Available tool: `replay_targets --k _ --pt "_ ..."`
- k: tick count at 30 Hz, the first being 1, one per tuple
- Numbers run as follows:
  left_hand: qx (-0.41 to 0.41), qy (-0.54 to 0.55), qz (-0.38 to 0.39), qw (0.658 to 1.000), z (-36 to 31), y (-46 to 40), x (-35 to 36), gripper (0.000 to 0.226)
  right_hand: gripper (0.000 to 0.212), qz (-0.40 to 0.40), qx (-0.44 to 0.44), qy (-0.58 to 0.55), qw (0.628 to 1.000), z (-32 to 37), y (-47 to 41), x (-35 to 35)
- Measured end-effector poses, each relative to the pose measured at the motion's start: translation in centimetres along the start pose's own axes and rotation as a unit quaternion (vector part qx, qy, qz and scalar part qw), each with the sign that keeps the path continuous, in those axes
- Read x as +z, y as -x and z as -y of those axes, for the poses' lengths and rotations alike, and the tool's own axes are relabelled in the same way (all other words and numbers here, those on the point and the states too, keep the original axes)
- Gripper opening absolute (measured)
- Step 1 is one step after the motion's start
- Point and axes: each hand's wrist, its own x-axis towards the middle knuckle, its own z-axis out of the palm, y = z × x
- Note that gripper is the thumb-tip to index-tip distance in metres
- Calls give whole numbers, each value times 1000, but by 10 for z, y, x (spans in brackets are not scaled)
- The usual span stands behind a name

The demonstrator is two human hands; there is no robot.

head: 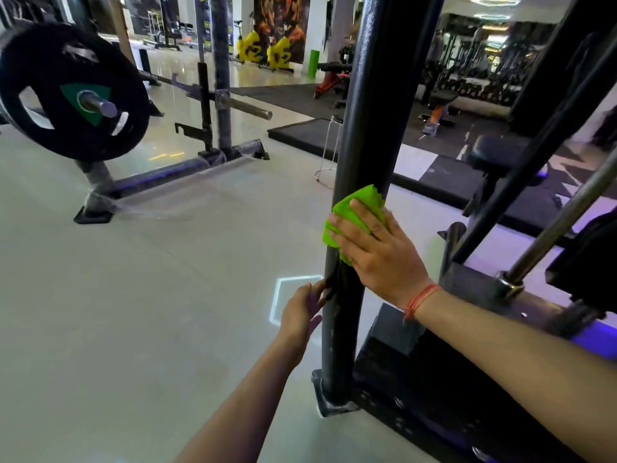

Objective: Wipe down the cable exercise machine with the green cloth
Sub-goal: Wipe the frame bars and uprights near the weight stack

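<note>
A thick black upright post (370, 111) of the cable machine rises through the middle of the head view. My right hand (377, 248) lies flat on the bright green cloth (354, 208), fingers straight, pressing it against the post's front at about mid-height. Lower down, my left hand (302, 312) rests against the post's left side, its fingertips touching a small black part there. The post's foot (329, 396) stands on the floor, joined to the black base frame (417, 379).
A barbell with a black weight plate (73, 91) sits on a rack (213, 95) to the left. Slanted black bars and a chrome rod (561, 222) fill the right. A small wire stool (329, 148) stands behind the post. Pale floor spreads at lower left.
</note>
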Motion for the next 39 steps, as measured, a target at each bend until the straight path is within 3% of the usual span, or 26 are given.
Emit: replay_targets --k 3,5,9,11,13,15,19,23,24,28,32,36,39 --pt "-18 2 -11 1000 10 -3 -7 45 52 87 -79 -18 993 21 33 17" --pt "-31 -5 -21 999 19 -6 -12 43 53 103 -114 -13 988 18 32 17" --pt "-50 4 -27 998 40 -10 -15 34 59 66 6 -19 998 33 36 15" --pt "-54 13 -15 998 50 -13 -16 35 61 99 -11 -24 995 48 53 26" --pt "-67 23 -9 997 61 -16 -20 39 59 146 -87 -27 985 52 64 31" --pt "-77 29 -12 997 71 -20 -26 40 59 148 -113 -21 982 46 60 29" --pt "-91 44 -13 995 88 -25 -30 43 59 111 -16 -23 993 61 69 32" --pt "-103 45 -10 994 105 -31 -38 49 57 215 -162 9 963 90 92 51" --pt "-108 47 -10 993 108 -32 -41 50 54 204 -161 7 966 89 89 52" --pt "-141 62 -23 988 125 -38 -51 53 57 170 -12 -28 985 105 106 55" --pt "-163 102 -22 981 152 -45 -55 58 64 273 -84 -11 958 131 134 67" --pt "-178 135 -42 974 183 -58 -62 62 59 233 17 -39 971 151 141 78" --pt "-172 154 -42 972 203 -69 -67 65 58 276 -29 -21 960 177 168 96"
